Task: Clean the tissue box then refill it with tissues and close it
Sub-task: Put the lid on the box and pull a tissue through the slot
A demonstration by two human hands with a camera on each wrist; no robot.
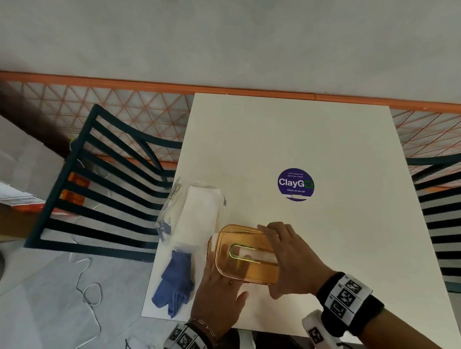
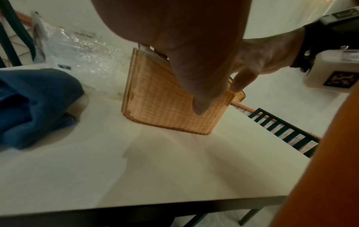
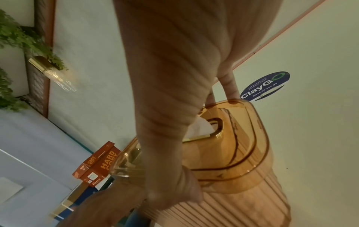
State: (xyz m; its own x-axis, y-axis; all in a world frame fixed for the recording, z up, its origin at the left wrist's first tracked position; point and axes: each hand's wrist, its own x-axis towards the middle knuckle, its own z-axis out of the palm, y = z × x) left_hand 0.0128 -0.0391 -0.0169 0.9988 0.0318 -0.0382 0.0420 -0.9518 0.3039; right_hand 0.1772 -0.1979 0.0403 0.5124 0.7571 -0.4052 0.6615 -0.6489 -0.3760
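An amber see-through tissue box (image 1: 260,276) stands on the white table (image 1: 315,131) near its front edge. Its ribbed wall (image 2: 155,107) faces the left wrist view. My left hand (image 1: 220,288) grips the box from the near left, thumb pressed on the ribbed wall (image 2: 196,92), fingers showing through the lid. My right hand (image 1: 291,259) holds the slotted lid (image 1: 244,243), fingers over its far edge and thumb at the near edge. The lid (image 3: 233,145) sits on the box top, slightly askew. White tissue (image 3: 200,127) shows through the slot.
A clear plastic pack of white tissues (image 1: 199,211) lies just left of the box, a crumpled blue cloth (image 1: 176,280) in front of it. A purple ClayGo sticker (image 1: 295,184) is mid-table. Dark slatted chairs (image 1: 103,182) flank both sides. A white cable (image 1: 88,291) trails on the floor.
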